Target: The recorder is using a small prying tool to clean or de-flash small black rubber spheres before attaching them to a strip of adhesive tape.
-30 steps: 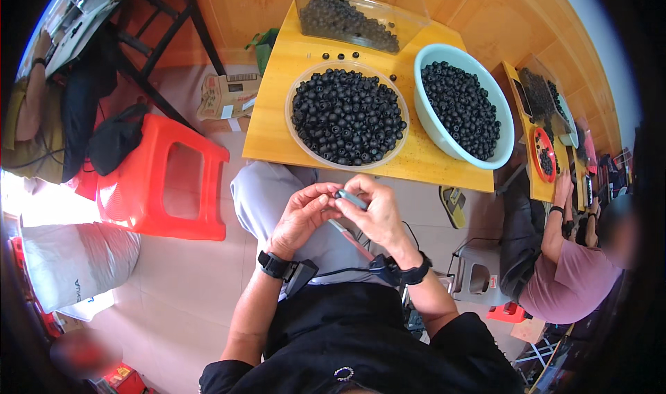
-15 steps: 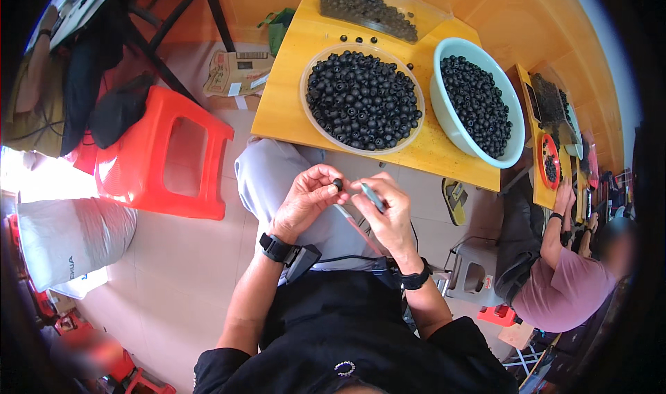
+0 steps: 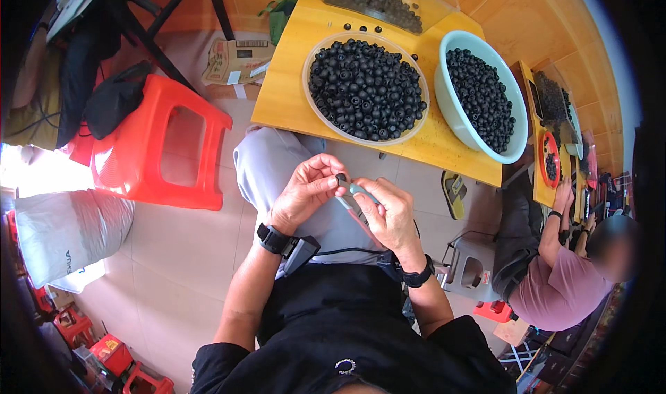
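Note:
Above my lap, my left hand (image 3: pixel 310 189) pinches a small black bead-like round piece (image 3: pixel 340 177) between thumb and fingertips. My right hand (image 3: pixel 388 210) is closed around a slim, pen-like grey-green tool (image 3: pixel 362 192). Its tip points at the black piece and seems to meet it, though the fingers hide the exact contact. Beyond my hands on the yellow table (image 3: pixel 284 82) stands a round clear tub (image 3: pixel 306 82) heaped with similar black pieces. To its right, a pale blue basin (image 3: pixel 444 89) holds many more.
A clear box (image 3: pixel 374 5) of black pieces sits at the table's far edge, with a few loose pieces before it. A red stool (image 3: pixel 156 144) and a white sack (image 3: pixel 73 234) are on the left. On the right are a slipper (image 3: pixel 453 194), a grey stool (image 3: pixel 472 269) and a co-worker (image 3: pixel 555 283).
My right hand has brought the tool's tip leftward to the black piece. My left hand still pinches that piece, and the view has shifted slightly.

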Tool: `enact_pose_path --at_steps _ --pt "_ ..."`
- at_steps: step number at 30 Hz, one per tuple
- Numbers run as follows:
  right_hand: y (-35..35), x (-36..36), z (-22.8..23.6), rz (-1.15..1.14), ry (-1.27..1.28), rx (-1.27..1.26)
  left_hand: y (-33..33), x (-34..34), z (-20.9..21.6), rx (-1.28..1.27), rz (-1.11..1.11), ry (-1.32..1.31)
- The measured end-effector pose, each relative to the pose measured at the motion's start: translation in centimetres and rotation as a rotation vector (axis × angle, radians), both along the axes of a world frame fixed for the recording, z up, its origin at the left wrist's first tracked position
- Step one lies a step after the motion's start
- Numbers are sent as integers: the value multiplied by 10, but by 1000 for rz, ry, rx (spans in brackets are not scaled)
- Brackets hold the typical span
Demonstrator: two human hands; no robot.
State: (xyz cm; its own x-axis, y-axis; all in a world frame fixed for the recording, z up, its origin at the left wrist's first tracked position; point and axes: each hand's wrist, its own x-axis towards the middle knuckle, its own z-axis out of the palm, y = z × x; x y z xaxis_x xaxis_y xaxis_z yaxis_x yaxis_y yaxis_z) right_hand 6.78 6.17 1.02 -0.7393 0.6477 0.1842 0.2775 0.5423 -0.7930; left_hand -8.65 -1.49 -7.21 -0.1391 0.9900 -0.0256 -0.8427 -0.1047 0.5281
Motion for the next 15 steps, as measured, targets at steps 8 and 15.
enact_pose_path --at_steps 8,15 --pt "0 0 -5 -4 -29 131 0 2 -2 -3 -2 30" --pt "0 0 -6 -8 -39 164 2 -1 -3 35 -27 -22"
